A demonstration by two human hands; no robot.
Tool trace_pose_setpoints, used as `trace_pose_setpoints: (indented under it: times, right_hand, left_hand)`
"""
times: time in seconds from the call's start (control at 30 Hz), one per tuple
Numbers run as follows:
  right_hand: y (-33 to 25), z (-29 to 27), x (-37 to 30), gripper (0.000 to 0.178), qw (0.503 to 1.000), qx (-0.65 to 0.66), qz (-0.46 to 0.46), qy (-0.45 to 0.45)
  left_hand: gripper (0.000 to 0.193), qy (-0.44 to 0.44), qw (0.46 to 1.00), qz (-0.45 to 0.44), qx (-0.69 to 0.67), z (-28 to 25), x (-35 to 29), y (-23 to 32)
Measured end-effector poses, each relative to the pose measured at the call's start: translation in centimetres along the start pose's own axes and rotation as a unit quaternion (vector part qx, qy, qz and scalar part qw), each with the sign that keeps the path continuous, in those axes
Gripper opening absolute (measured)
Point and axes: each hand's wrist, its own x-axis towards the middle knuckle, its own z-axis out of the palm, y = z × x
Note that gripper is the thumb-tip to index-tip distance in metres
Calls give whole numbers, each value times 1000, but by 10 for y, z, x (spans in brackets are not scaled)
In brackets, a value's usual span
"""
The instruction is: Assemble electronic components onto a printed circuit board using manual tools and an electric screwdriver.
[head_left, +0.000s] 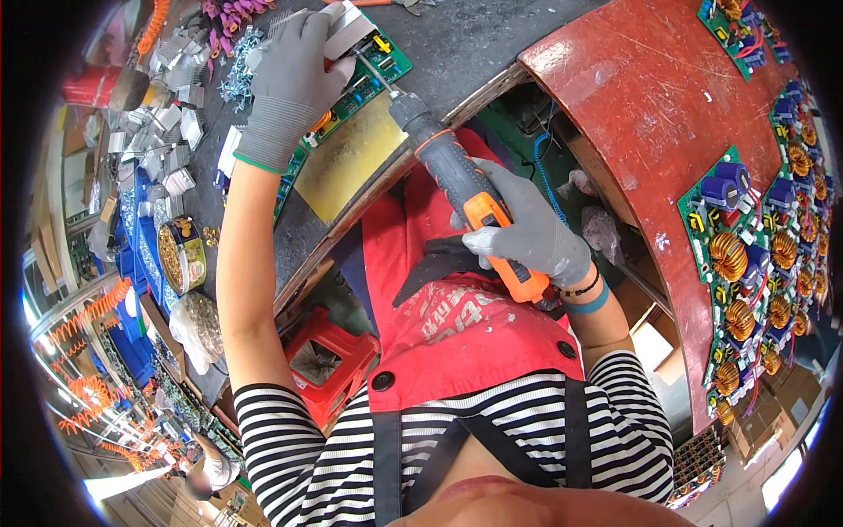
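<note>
Right hand: here's the gloved right hand (531, 220), wrapped firmly round the grip of an orange-and-black power screwdriver (457, 171).
Left hand: over to the gloved left hand (303, 70), curled over a silver metal block (353, 30); pinching or just pressing, I can't tell, the fingers hide it.
Circuit board: the green board (399, 63) lies on the bench under that left hand, the screwdriver's bit slanting in beside the block; whether the tip touches a screw is too small to call.
Slip risk: that slanted bit is the worry, I'd say; if it skids, it could gouge the board or catch the nearby glove.
Shift risk: should the left hand ease off, the block could twist out of line.
Bench: dark and scuffed, the bench (474, 39) carries a yellow pad (351, 162), a heap of screws (237, 77), piled metal blocks (180, 132) and a tin (182, 255) of small brass-coloured bits.
Red table: out right, a worn red table (606, 105) has boards with copper coils (727, 259) crowding its far edge.
Room: a red stool (329, 356) below, orange coiled cords (92, 386) at far left, another person (215, 465) in the distance.
</note>
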Motion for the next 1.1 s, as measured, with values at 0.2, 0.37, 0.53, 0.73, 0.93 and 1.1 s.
trace_pose_setpoints:
  times: [0.2, 0.37, 0.53, 0.73, 0.93, 1.1]
  right_hand:
    - [-1, 0, -1, 70, 997, 70, 21, -22]
    - [6, 2, 1, 73, 999, 38, -8, -11]
    - [16, 4, 2, 84, 977, -180, -95, 56]
    - [10, 8, 1, 89, 974, -205, -47, 80]
    - [7, 9, 5, 87, 968, -232, -35, 88]
    - [14, 0, 11, 84, 978, -186, -64, 64]
  left_hand:
    - [54, -2, 994, 1, 111, 13, 3, -4]
    - [53, -3, 996, 7, 93, 12, 4, -3]
    - [53, -1, 995, -8, 96, 12, 4, -1]
    - [53, -9, 996, -11, 83, 11, 4, 0]
    - [54, 4, 997, 9, 78, 10, 5, 0]
    - [53, -16, 997, -5, 78, 8, 5, 1]
